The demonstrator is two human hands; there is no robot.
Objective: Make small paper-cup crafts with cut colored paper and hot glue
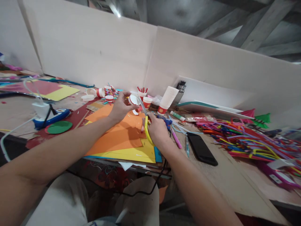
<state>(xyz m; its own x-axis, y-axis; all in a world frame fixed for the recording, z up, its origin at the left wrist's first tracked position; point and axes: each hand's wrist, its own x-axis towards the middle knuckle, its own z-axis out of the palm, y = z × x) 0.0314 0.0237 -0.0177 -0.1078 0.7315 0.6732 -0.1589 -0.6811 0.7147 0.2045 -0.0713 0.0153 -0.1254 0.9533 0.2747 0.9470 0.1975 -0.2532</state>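
Note:
My left hand (121,106) is closed on a small white-and-red paper cup (133,100), its opening turned partly toward me. In my right hand (158,128) is a pair of scissors with yellow handles (147,130); the blades (142,106) point up and to the left, right beside the cup. Whether the blades touch the cup I cannot tell. Below both hands lie orange paper sheets (117,138) on top of yellow paper (131,154).
A tilted stack of paper cups (168,99) stands at the back by a dark bottle (180,92). On the right are a black phone (202,149) and a heap of colourful pipe cleaners (249,138). A power strip (51,118) and green disc (60,127) lie left.

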